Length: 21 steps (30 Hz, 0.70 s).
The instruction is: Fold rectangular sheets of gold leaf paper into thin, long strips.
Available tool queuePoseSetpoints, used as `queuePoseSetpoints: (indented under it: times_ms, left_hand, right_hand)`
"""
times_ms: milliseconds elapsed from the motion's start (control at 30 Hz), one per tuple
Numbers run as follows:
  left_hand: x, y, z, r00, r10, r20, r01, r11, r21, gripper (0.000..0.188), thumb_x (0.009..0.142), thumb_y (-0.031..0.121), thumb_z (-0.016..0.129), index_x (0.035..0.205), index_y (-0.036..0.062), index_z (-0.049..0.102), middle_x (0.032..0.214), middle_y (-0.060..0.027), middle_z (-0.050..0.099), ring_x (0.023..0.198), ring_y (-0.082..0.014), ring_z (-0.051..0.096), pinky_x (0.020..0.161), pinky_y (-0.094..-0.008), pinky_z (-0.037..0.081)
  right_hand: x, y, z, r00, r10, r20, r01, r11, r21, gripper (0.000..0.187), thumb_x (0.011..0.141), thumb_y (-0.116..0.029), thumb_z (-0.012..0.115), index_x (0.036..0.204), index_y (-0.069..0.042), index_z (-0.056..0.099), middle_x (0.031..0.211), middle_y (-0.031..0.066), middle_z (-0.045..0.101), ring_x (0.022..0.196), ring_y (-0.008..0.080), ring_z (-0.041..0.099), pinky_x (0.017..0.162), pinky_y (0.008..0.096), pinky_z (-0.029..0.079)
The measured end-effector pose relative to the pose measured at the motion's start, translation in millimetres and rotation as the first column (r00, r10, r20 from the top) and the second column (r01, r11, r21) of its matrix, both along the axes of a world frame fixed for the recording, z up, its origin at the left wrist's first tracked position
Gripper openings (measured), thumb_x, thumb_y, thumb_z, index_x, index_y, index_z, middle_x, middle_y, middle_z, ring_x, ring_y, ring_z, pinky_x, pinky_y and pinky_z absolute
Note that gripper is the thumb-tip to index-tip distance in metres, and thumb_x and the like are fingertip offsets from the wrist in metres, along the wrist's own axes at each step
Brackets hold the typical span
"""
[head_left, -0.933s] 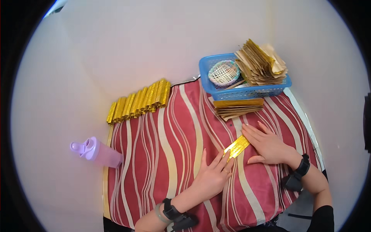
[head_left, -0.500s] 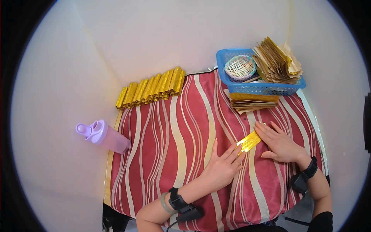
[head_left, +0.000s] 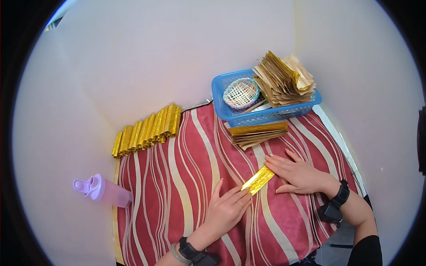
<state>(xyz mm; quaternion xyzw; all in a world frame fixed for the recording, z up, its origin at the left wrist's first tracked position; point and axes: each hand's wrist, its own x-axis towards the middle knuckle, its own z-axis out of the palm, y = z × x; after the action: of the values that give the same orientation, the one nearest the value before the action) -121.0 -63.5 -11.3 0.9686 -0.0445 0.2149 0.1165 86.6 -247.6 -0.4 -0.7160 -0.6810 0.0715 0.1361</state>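
A folded strip of shiny gold paper lies flat and slanting on the striped cloth. My left hand rests its outstretched fingertips on the strip's near left end. Over its far right end lie the fingers of my right hand, flat and stretched out, with the thumb apart. Just beyond the hands is a stack of folded gold-and-brown paper, in front of a blue plastic basket. More folded paper sheets stand fanned in the basket, beside a small white woven bowl.
A row of several rolled gold paper pieces lies at the far left, along the pale wall. A purple bottle with its lid flipped up stands at the left edge. Red striped cloth covers the table.
The whole view has shifted, so the scene sits lower and further left. Both hands stay on the gold strip, with little change in their pose.
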Motion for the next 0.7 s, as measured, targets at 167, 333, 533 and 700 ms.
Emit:
queuePoseSetpoints:
  times_ms: [167, 333, 533, 700]
  left_hand:
    - [11, -2, 2, 0.993, -0.013, 0.121, 0.024, 0.995, -0.097, 0.021, 0.077, 0.012, 0.076, 0.096, 0.0059, 0.07, 0.097, -0.0062, 0.068, 0.087, -0.0241, 0.065, 0.085, -0.0384, 0.051]
    - [11, 0, 4, 0.995, 0.08, 0.051, -0.057, 0.936, -0.348, 0.014, 0.08, 0.004, 0.072, 0.094, 0.0019, 0.07, 0.092, -0.0108, 0.07, 0.083, -0.0254, 0.068, 0.073, -0.0323, 0.054]
    - [14, 3, 12, 0.98, 0.195, -0.036, -0.178, 0.783, -0.596, 0.01, 0.085, 0.004, 0.068, 0.092, -0.0019, 0.07, 0.092, -0.0126, 0.071, 0.081, -0.0244, 0.069, 0.072, -0.0306, 0.055]
    - [17, 11, 5, 0.973, 0.226, -0.044, -0.195, 0.706, -0.681, 0.01, 0.086, 0.003, 0.066, 0.094, -0.0022, 0.069, 0.09, -0.0114, 0.07, 0.078, -0.02, 0.068, 0.07, -0.0281, 0.053]
  right_hand:
    - [3, 3, 0, 1.0, -0.011, 0.008, 0.01, 0.997, 0.076, 0.073, 0.093, -0.049, 0.054, 0.144, -0.001, 0.034, 0.151, 0.0182, 0.032, 0.141, 0.0302, 0.03, 0.116, 0.0502, 0.018]
    - [11, 4, 11, 0.996, -0.052, -0.072, 0.076, 0.915, 0.397, 0.046, 0.087, -0.031, 0.067, 0.123, -0.004, 0.055, 0.124, 0.0143, 0.058, 0.115, 0.0304, 0.055, 0.098, 0.042, 0.044]
    - [17, 2, 8, 1.0, 0.011, 0.022, -0.02, 0.885, 0.465, 0.013, 0.078, -0.014, 0.071, 0.088, -0.009, 0.065, 0.085, 0.0033, 0.061, 0.081, 0.0217, 0.061, 0.068, 0.0342, 0.05]
    - [17, 4, 0, 0.998, 0.039, 0.051, -0.058, 0.89, 0.453, 0.009, 0.079, -0.014, 0.07, 0.086, -0.009, 0.066, 0.084, 0.0029, 0.061, 0.08, 0.0206, 0.061, 0.068, 0.0337, 0.05]
